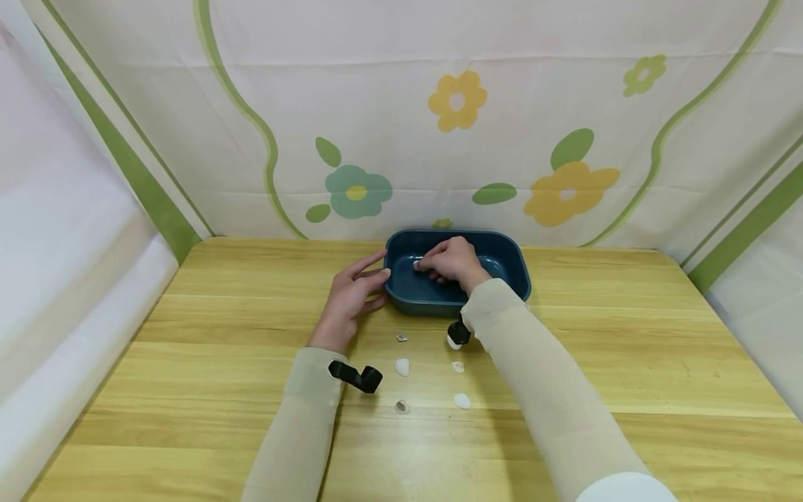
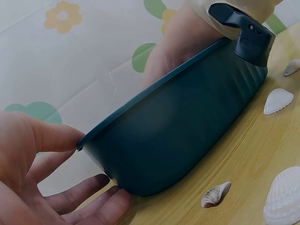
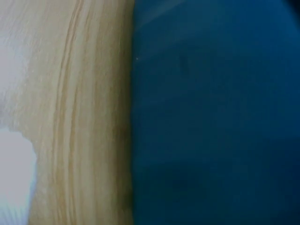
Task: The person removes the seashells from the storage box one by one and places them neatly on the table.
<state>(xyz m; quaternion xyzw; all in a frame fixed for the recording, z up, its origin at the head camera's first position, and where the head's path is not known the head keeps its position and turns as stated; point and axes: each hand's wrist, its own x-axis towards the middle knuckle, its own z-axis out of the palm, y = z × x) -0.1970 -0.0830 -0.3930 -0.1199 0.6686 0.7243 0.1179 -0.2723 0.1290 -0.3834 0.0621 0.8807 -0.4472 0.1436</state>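
A dark blue plastic basin [image 1: 433, 307] stands at the back of the table. My left hand [image 1: 348, 301] is at its left end, fingers spread and fairly straight. In the left wrist view the thumb [image 2: 58, 137] touches the rim while fingertips rest low against the wall. My right hand [image 1: 453, 261] reaches down inside the basin and pinches a small white shell [image 1: 417, 265] between thumb and fingertips, close over the bottom. The basin wall [image 3: 211, 112] fills much of the right wrist view and hides the right hand there.
Several shells lie in two columns before the basin, among them a white scallop-like shell [image 1: 402, 367], a brownish shell [image 1: 402, 406] and a white shell [image 1: 462, 401]. A black wrist mount [image 1: 459, 332] overlaps another one. Behind the basin hangs a flowered curtain [image 1: 401, 104].
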